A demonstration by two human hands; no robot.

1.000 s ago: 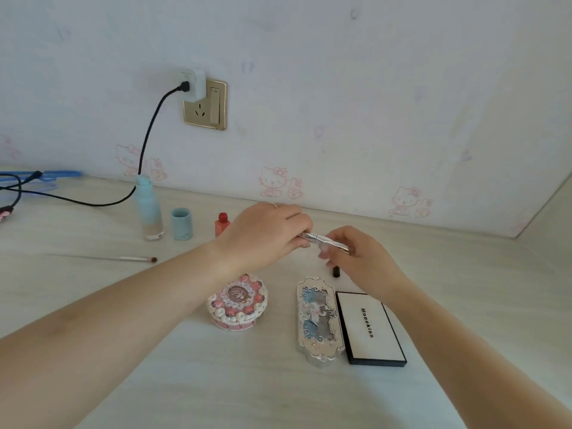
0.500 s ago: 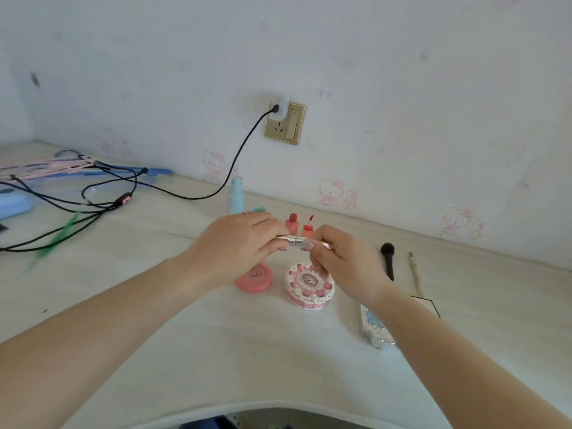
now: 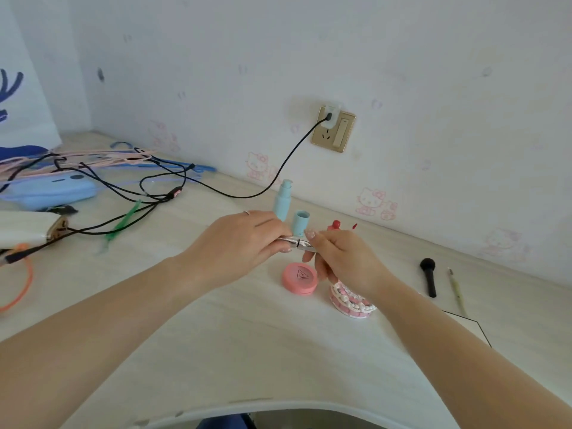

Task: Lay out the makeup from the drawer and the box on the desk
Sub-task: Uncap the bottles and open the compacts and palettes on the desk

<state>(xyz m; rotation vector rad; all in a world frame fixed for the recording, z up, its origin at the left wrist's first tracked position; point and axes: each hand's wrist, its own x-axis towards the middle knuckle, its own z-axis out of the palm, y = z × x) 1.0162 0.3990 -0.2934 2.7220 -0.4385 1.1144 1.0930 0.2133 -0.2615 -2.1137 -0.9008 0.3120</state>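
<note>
**Both hands pinch one silver tube above the desk**

The left hand (image 3: 244,243) curls its fingers round one end of a slim silver tube (image 3: 298,243); the right hand (image 3: 343,258) pinches the other end, so the tube spans the gap between them, held above the desk (image 3: 247,351). Just below the right hand sit one round pink compact (image 3: 299,278) and one pearl-trimmed case (image 3: 351,303). Beyond the hands stand one blue bottle (image 3: 283,199), one blue cap (image 3: 301,222) and one red bottle (image 3: 335,226). Right of the right hand lie two brushes: one black brush (image 3: 428,277), one thin brush (image 3: 455,289).
</note>
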